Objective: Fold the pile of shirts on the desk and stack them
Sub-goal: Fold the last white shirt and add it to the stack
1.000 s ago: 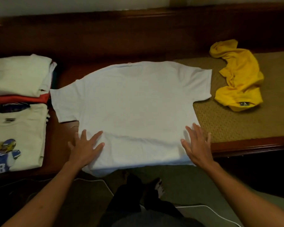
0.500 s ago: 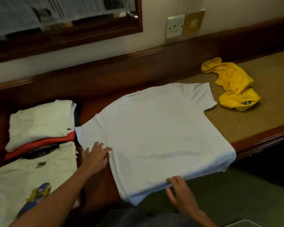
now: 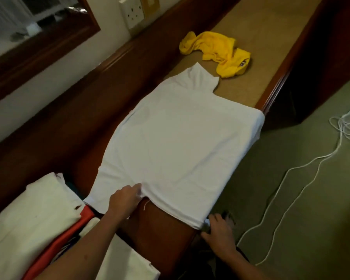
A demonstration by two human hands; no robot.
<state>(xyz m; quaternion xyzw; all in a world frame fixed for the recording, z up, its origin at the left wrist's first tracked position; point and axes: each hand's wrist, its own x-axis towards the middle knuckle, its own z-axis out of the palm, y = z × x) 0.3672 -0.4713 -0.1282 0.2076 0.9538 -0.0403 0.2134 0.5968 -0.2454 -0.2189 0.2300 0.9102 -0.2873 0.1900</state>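
Note:
A white T-shirt (image 3: 178, 138) lies flat across the wooden desk (image 3: 160, 225), its hem hanging over the front edge. My left hand (image 3: 124, 199) pinches the shirt's near side just under the sleeve. At the desk's front edge, my right hand (image 3: 218, 229) grips the shirt's near bottom corner. A crumpled yellow shirt (image 3: 216, 51) sits beyond the white one on the woven mat. Folded shirts (image 3: 34, 217) are stacked at the lower left, cream on top with a red one beneath.
A woven mat (image 3: 251, 33) covers the far part of the desk. A wall socket (image 3: 132, 14) and a framed mirror (image 3: 28, 23) are on the wall. A white cable (image 3: 303, 178) lies on the green carpet to the right.
The view has swung to the left end of the shirt. My left hand went from flat beside the sleeve to pinching the cloth. My right hand slid along the hem to the near corner.

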